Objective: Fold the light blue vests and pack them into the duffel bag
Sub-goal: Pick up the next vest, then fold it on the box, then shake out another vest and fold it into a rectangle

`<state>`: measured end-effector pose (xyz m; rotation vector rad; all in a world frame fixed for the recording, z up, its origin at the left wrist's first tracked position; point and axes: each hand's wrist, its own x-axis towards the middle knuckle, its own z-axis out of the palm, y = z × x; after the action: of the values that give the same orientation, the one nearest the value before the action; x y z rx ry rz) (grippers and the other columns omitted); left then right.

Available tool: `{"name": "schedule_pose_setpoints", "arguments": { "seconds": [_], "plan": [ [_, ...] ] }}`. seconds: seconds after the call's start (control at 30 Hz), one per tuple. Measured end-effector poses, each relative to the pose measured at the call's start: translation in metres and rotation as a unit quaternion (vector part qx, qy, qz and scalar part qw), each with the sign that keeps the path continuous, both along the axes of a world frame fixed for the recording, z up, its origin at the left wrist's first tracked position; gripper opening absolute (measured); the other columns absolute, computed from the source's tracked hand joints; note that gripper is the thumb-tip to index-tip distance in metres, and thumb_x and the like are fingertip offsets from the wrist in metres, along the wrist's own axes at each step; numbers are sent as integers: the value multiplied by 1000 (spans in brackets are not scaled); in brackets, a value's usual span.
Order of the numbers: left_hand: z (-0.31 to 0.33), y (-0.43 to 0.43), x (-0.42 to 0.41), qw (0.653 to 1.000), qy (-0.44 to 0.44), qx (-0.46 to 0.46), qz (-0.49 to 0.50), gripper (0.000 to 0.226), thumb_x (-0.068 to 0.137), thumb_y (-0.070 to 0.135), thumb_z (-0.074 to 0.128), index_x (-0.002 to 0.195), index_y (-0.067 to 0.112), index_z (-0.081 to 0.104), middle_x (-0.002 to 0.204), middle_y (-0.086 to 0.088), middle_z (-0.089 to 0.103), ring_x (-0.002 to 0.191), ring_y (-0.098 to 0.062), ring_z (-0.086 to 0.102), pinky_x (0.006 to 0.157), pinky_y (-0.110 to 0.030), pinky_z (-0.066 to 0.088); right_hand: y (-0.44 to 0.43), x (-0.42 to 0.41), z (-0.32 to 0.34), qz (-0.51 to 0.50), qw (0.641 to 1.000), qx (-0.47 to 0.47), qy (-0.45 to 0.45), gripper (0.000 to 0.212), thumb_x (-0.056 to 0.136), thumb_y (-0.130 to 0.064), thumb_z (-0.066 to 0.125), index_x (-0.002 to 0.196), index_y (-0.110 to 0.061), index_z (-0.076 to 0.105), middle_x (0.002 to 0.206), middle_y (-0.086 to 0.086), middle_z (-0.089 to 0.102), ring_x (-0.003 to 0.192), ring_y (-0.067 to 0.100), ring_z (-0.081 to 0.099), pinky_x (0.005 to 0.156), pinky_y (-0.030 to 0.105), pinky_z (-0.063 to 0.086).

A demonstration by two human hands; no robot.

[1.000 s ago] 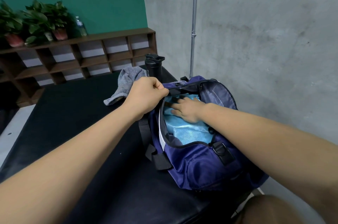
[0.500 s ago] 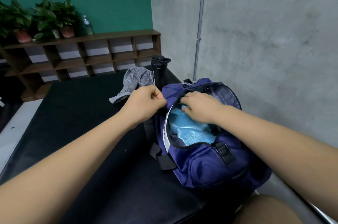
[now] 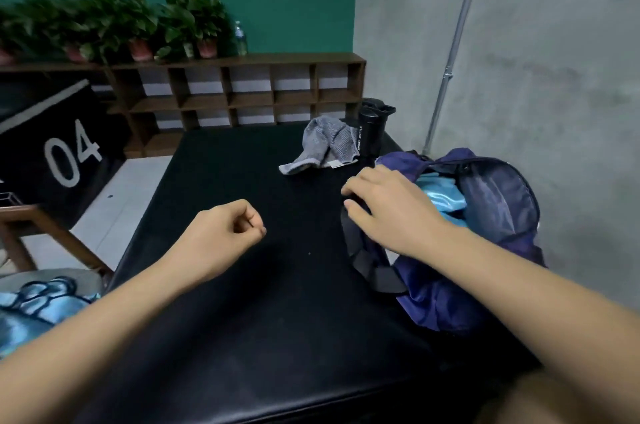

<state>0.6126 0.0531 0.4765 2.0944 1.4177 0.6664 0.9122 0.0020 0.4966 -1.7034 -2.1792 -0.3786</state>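
Observation:
The navy duffel bag (image 3: 498, 212) lies open at the right edge of the black table (image 3: 242, 302). Folded light blue vests (image 3: 441, 196) show inside its mouth. My right hand (image 3: 391, 212) rests on the bag's near-left rim, with relaxed fingers lying over the black strap (image 3: 370, 264). My left hand (image 3: 225, 233) hovers over the middle of the table, well left of the bag, fingers curled into a loose fist that holds nothing. More light blue fabric (image 3: 34, 309) lies on a round seat at the lower left, off the table.
A crumpled grey towel (image 3: 325, 143) and a black sport bottle (image 3: 372, 129) stand at the table's far side beside the bag. A wooden cubby shelf (image 3: 242, 91) with potted plants lines the green wall. The concrete wall and a metal pipe (image 3: 450, 67) are close on the right.
My left hand let go of the bag's rim and drew back left over the table. My right hand came out of the bag onto its left rim. The view turned left.

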Motion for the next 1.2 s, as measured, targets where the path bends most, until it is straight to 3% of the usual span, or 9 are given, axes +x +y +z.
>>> {"name": "schedule_pose_setpoints", "arguments": {
  "seconds": [0.37,0.67,0.87,1.0,1.2],
  "plan": [
    [-36,-23,-169,993,34,-12,115,2,89,23,73,88,25,73,78,13,75,73,-5,70,74,-32,55,18,-156,-96,91,986,-138,24,34,108,-43,47,134,-27,62,129,-7,62,120,19,54,106,38,42],
    [-74,-14,-281,971,49,-25,233,9,89,19,74,85,24,69,74,6,74,74,-18,70,72,-37,54,33,-229,-142,113,977,-166,74,44,110,-44,45,149,-26,56,158,-6,47,146,17,41,120,37,30],
    [-108,16,-357,943,145,-37,297,24,79,12,83,95,19,66,85,-1,73,87,-28,68,74,-36,48,32,-248,-153,107,981,-146,74,48,112,-46,39,154,-28,51,165,-6,41,154,15,32,125,37,25],
    [-127,29,-395,922,214,-58,317,42,75,19,89,108,20,62,105,-10,58,94,-34,61,85,-40,52,31,-246,-154,102,981,-146,74,49,112,-48,37,156,-30,48,167,-9,39,155,12,29,126,35,23],
    [-136,33,-407,916,210,-27,341,9,84,14,76,84,17,67,84,-7,63,88,-34,63,71,-36,46,29,-246,-153,102,981,-144,82,49,112,-48,37,156,-32,48,167,-11,38,155,10,28,127,34,22]
  ]
}}
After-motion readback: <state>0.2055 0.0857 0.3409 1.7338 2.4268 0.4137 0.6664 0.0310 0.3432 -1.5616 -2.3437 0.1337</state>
